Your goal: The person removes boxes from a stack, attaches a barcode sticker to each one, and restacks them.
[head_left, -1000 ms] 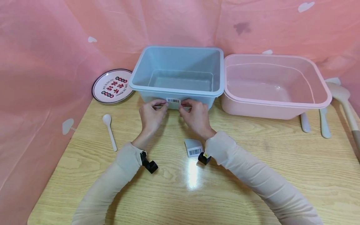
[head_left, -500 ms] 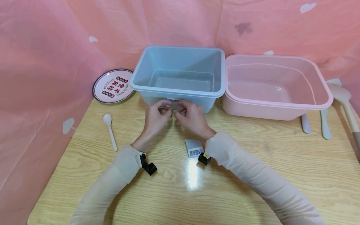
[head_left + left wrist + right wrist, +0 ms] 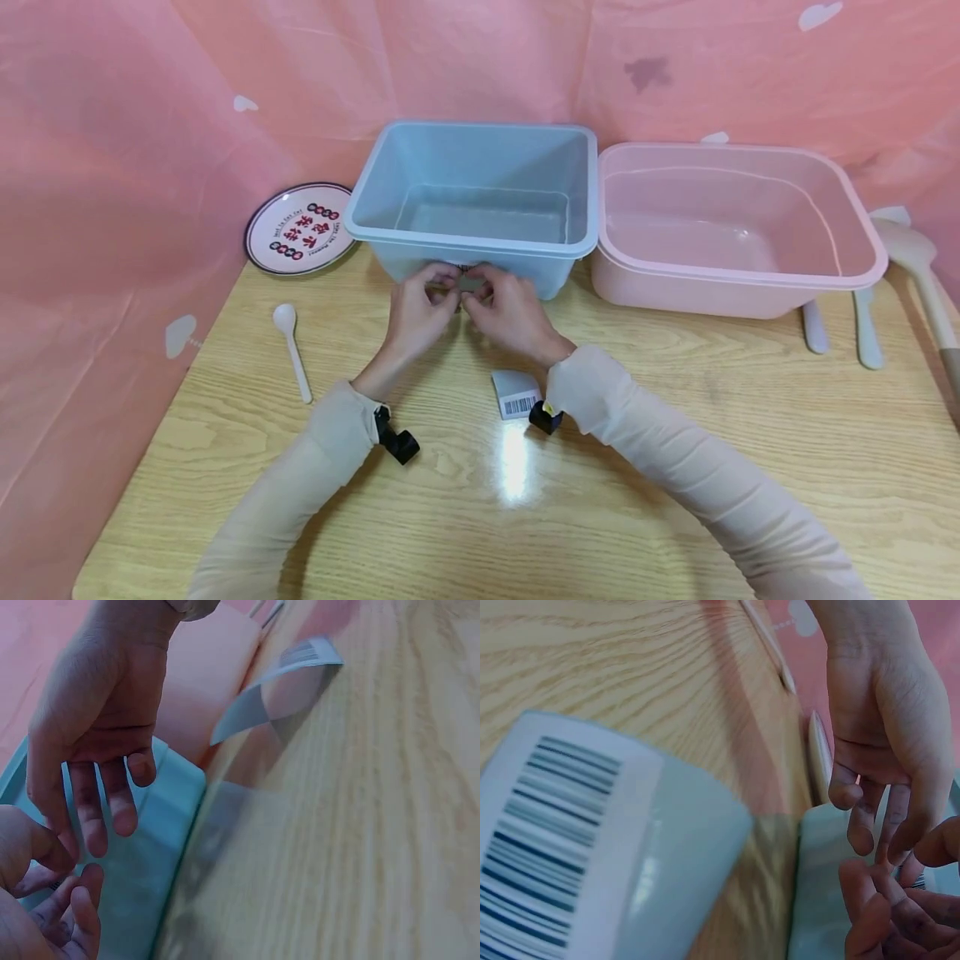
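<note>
My left hand (image 3: pixel 417 310) and right hand (image 3: pixel 508 310) cover the blue bin's (image 3: pixel 480 242) barcode label; I can't tell whether either pinches it. The ladle (image 3: pixel 918 275) runs off-frame.

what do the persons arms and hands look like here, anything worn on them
Both arms wear long, snug beige sleeves reaching the wrists. A small black camera unit is strapped under the left wrist and another, with a yellow spot, under the right. The left hand and right hand are bare, without gloves.
</note>
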A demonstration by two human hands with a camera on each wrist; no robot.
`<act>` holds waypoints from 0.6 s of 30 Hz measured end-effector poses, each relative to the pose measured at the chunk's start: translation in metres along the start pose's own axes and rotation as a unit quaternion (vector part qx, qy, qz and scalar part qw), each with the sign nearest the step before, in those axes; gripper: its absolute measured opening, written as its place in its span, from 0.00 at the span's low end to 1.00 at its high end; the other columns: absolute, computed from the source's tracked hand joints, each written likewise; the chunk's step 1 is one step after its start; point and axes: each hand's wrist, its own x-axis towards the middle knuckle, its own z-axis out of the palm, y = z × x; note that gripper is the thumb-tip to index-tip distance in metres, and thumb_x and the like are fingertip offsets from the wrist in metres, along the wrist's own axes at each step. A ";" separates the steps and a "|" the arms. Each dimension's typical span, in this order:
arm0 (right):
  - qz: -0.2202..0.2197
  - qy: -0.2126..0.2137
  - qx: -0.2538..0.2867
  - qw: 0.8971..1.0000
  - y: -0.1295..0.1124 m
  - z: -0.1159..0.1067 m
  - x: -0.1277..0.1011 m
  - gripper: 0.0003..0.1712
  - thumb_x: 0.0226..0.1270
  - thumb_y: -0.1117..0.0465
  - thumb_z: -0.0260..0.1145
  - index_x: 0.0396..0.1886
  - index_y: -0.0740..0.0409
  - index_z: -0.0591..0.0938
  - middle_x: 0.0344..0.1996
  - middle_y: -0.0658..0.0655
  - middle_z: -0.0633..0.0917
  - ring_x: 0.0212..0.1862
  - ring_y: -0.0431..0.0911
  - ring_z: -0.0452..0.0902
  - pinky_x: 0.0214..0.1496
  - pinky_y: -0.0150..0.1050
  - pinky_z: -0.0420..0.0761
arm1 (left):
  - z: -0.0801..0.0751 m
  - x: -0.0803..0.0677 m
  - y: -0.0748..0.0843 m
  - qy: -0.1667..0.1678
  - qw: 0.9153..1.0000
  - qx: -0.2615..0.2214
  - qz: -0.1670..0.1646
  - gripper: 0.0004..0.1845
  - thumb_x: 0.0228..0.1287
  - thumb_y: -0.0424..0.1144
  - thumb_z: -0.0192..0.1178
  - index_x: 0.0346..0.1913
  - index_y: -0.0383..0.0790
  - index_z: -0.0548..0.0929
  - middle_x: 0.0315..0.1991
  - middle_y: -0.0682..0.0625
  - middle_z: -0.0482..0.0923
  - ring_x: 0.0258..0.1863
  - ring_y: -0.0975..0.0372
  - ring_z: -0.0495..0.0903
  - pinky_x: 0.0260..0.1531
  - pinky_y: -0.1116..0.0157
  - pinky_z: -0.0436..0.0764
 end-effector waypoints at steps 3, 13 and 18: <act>-0.005 0.008 0.003 1.000 -0.001 -0.002 0.001 0.20 0.67 0.61 0.58 0.57 0.60 0.78 0.30 0.55 0.87 0.21 0.41 0.80 0.22 0.35 0.77 | -0.002 0.001 0.002 -0.002 1.000 -0.020 -0.002 0.11 0.60 0.29 0.58 0.45 0.36 0.84 0.39 0.43 0.84 0.29 0.56 0.85 0.24 0.72 0.80; 0.005 0.019 -0.018 1.000 0.005 -0.001 -0.001 0.20 0.61 0.66 0.58 0.53 0.64 0.79 0.30 0.57 0.86 0.22 0.43 0.79 0.20 0.34 0.76 | -0.001 0.000 -0.005 -0.008 0.998 -0.064 -0.022 0.11 0.60 0.26 0.57 0.45 0.31 0.82 0.38 0.39 0.83 0.25 0.45 0.84 0.15 0.71 0.78; 0.013 0.009 -0.005 1.000 0.006 -0.007 -0.006 0.21 0.60 0.65 0.58 0.54 0.63 0.79 0.31 0.57 0.86 0.24 0.44 0.79 0.23 0.35 0.78 | 0.000 -0.003 -0.002 -0.013 0.997 -0.077 -0.023 0.11 0.60 0.26 0.57 0.45 0.30 0.82 0.37 0.37 0.83 0.27 0.46 0.84 0.19 0.72 0.78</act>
